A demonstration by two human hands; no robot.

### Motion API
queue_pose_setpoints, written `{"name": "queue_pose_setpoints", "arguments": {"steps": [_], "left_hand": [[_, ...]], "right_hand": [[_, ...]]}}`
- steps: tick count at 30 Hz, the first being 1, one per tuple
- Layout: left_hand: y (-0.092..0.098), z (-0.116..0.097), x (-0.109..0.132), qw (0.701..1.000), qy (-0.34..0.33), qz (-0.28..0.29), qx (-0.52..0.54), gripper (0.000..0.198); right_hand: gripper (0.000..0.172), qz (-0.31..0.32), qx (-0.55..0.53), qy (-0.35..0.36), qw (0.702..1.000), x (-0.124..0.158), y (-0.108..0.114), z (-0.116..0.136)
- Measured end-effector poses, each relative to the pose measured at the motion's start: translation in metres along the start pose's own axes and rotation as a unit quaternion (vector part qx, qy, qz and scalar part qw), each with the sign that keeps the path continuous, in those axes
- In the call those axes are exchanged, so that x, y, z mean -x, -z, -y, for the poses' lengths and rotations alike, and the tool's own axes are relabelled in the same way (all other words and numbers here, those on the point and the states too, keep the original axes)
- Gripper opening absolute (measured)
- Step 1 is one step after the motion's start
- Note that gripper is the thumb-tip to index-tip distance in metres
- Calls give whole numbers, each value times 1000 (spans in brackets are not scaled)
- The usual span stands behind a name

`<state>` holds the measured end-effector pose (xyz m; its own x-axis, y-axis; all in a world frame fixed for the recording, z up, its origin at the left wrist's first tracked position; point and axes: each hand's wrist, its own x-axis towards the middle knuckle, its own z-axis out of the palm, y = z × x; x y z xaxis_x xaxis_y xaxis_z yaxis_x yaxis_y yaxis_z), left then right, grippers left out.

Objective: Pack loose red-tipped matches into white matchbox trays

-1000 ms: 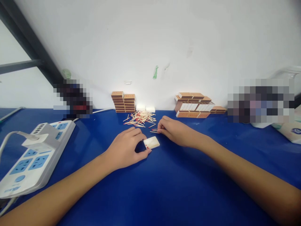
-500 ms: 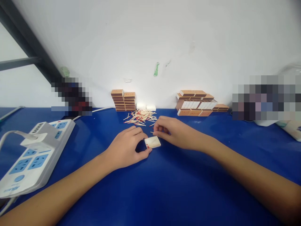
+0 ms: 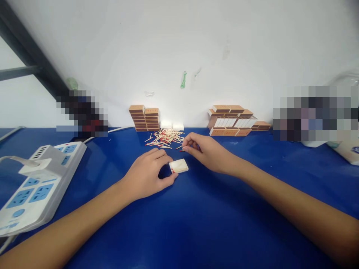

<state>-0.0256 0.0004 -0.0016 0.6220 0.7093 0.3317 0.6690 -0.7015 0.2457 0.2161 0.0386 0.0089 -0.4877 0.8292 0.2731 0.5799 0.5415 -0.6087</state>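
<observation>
My left hand rests on the blue table, its thumb and fingers closed round the left end of a small white matchbox tray. Several matches lie in this tray, their red heads at the end by my thumb. Beyond it to the right is my right hand, thumb and forefinger pinched together. A red-headed match shows at those fingertips, mostly hidden by them. Just past my fingers spreads a loose pile of matches.
Stacked matchboxes stand against the wall behind the pile, with two white trays beside them. Another matchbox stack is at the right. A white power strip with a plugged-in adapter lies left of my left arm.
My right hand has moved a little away from the tray, toward the match pile. The left hand keeps its hold on the tray, and the whole view has shifted slightly.
</observation>
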Motion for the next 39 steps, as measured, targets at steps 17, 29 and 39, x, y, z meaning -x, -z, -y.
{"name": "queue_pose_setpoints", "arguments": {"steps": [17,29,39], "left_hand": [[0,1,1,998,33,-46,10,19],[-1,2,-1,1000,14,-17,-6,21],[-1,-1,0,1000,11,-12,10,22]], "right_hand": [[18,-62,-78,-77,992,7,-15,-1],[12,-10,34,2,999,5,-9,-7],[10,-22,69,39,997,-15,-11,-21]]}}
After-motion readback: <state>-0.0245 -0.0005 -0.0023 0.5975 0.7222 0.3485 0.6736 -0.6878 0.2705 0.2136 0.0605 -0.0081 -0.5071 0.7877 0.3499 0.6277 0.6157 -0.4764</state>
